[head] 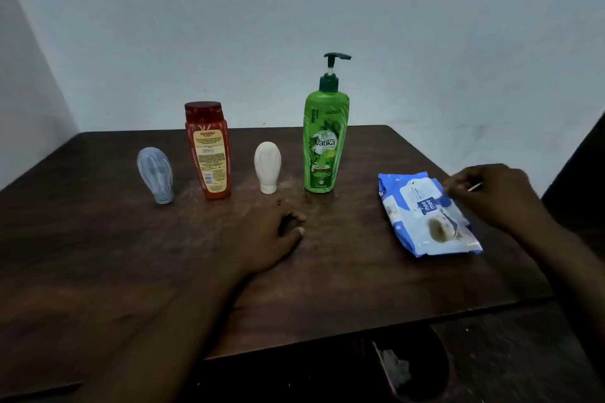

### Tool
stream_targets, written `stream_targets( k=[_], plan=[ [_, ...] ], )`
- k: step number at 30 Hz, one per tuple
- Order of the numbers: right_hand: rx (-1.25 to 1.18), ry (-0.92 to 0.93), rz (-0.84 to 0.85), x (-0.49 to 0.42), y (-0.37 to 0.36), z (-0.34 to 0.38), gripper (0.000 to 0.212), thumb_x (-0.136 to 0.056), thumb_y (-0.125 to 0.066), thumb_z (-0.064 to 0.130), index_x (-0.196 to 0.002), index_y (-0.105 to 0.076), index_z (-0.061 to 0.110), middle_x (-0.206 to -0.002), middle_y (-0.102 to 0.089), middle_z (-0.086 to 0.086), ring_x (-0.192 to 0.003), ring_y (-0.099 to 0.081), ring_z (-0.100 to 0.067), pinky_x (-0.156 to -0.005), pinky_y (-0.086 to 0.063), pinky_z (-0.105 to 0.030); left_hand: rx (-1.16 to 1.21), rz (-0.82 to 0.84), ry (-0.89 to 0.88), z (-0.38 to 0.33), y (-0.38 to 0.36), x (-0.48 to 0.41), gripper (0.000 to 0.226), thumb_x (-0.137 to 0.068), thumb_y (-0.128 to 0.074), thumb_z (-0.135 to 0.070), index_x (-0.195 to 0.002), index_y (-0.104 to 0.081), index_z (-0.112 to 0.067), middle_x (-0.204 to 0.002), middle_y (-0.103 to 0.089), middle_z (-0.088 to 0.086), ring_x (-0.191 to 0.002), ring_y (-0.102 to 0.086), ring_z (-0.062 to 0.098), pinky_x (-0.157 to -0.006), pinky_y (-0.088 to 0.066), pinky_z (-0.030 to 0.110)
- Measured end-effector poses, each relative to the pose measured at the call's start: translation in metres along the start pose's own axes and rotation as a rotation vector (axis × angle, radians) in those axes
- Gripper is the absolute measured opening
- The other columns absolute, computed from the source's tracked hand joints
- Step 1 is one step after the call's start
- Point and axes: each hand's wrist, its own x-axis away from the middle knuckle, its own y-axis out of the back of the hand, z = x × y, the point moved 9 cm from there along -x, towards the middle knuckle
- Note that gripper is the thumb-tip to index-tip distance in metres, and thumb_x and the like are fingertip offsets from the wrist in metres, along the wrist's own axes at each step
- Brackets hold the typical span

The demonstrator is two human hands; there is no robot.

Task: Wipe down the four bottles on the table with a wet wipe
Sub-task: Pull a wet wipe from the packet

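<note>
Four bottles stand in a row on the dark wooden table (98, 255): a small blue-grey bottle (155, 174) on its cap, a red bottle (207, 150), a small white bottle (267, 166) on its cap, and a tall green pump bottle (324, 137). A blue wet wipe pack (425, 216) lies flat at the right. My right hand (491, 196) is over the pack's far right edge, fingers curled and pinching at its flap. My left hand (265, 239) rests on the table in front of the white bottle, fingers loosely curled, holding nothing.
A dark bin (409, 366) with crumpled white wipe inside sits on the floor below the table's front right edge. Pale walls close in behind and to the left of the table.
</note>
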Motion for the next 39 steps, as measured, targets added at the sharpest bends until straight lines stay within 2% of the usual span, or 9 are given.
stream_targets(
  k=[6,12,17,19,22,26,29,33,39],
  plan=[
    [-0.038,-0.113,0.152,0.004,-0.021,-0.023,0.023,-0.078,-0.077,0.016,-0.065,-0.074,0.034,-0.068,-0.070,0.017,-0.071,-0.061,0.001,-0.062,-0.040,-0.015,0.005,0.023,-0.019,-0.012,-0.007,-0.001,0.020,-0.092,-0.065,-0.038,-0.111,-0.066,-0.036,-0.099,-0.061,-0.014,-0.083,-0.054,0.002,-0.074,-0.045,0.024],
    [0.022,-0.115,0.218,-0.001,-0.035,-0.027,0.008,-0.078,-0.077,0.027,-0.071,-0.074,0.030,-0.070,-0.072,0.013,-0.078,-0.069,-0.013,-0.078,-0.053,-0.034,0.045,0.116,-0.176,-0.067,-0.025,-0.020,0.027,-0.092,-0.068,-0.034,-0.119,-0.068,-0.030,-0.119,-0.062,-0.009,-0.103,-0.054,0.002,-0.084,-0.034,0.007],
    [0.097,-0.048,0.285,0.000,-0.046,-0.027,0.014,-0.086,-0.072,0.030,-0.078,-0.073,0.018,-0.076,-0.071,0.004,-0.080,-0.067,-0.016,-0.074,-0.050,-0.034,0.067,0.237,-0.183,-0.113,-0.058,-0.051,0.046,-0.093,-0.067,-0.040,-0.135,-0.057,-0.026,-0.141,-0.053,-0.001,-0.125,-0.052,0.016,-0.104,-0.042,0.033],
    [0.082,-0.018,0.333,0.002,-0.051,-0.026,0.019,-0.090,-0.066,0.025,-0.083,-0.072,0.009,-0.076,-0.072,-0.001,-0.075,-0.067,-0.014,-0.070,-0.048,-0.029,0.024,0.237,-0.175,-0.122,-0.068,-0.060,0.060,-0.091,-0.067,-0.047,-0.143,-0.048,-0.024,-0.147,-0.049,0.000,-0.130,-0.048,0.017,-0.106,-0.036,0.029],
    [0.063,-0.009,0.369,0.005,-0.053,-0.024,0.027,-0.092,-0.059,0.022,-0.076,-0.057,0.000,-0.060,-0.055,0.002,-0.055,-0.046,-0.010,-0.057,-0.035,-0.026,0.028,0.253,-0.152,-0.124,-0.082,-0.067,0.067,-0.089,-0.068,-0.051,-0.145,-0.045,-0.023,-0.148,-0.048,0.001,-0.132,-0.045,0.016,-0.099,-0.030,0.023],
    [0.058,-0.011,0.386,0.008,-0.056,-0.018,0.027,-0.089,-0.057,0.013,-0.068,-0.046,0.001,-0.062,-0.041,-0.001,-0.063,-0.033,-0.012,-0.061,-0.030,-0.032,0.097,0.263,-0.120,-0.119,-0.092,-0.068,0.064,-0.088,-0.070,-0.051,-0.143,-0.051,-0.024,-0.150,-0.048,-0.004,-0.137,-0.040,0.011,-0.095,-0.022,0.013],
    [0.054,-0.006,0.358,0.006,-0.057,-0.014,0.017,-0.086,-0.058,0.007,-0.072,-0.061,-0.003,-0.067,-0.057,-0.014,-0.063,-0.042,-0.013,-0.060,-0.033,-0.030,0.127,0.231,-0.111,-0.115,-0.092,-0.067,0.063,-0.086,-0.072,-0.052,-0.140,-0.054,-0.024,-0.148,-0.050,-0.006,-0.136,-0.040,0.008,-0.093,-0.021,0.010],
    [-0.140,-0.110,0.261,0.006,-0.046,-0.024,0.013,-0.078,-0.072,0.023,-0.066,-0.076,0.021,-0.061,-0.069,0.013,-0.054,-0.056,0.003,-0.054,-0.040,-0.013,0.142,0.201,-0.109,-0.112,-0.091,-0.065,0.062,-0.085,-0.072,-0.053,-0.137,-0.056,-0.024,-0.146,-0.053,-0.006,-0.132,-0.045,0.008,-0.092,-0.024,0.012],
    [-0.738,-0.228,-0.085,0.001,0.004,-0.038,0.035,-0.060,-0.071,0.049,-0.075,-0.077,0.018,-0.072,-0.072,-0.007,-0.067,-0.062,-0.018,-0.073,-0.055,-0.040,0.161,0.208,-0.098,-0.110,-0.092,-0.063,0.060,-0.085,-0.073,-0.052,-0.135,-0.058,-0.022,-0.146,-0.053,-0.004,-0.133,-0.046,0.010,-0.095,-0.029,0.015]
  ],
)
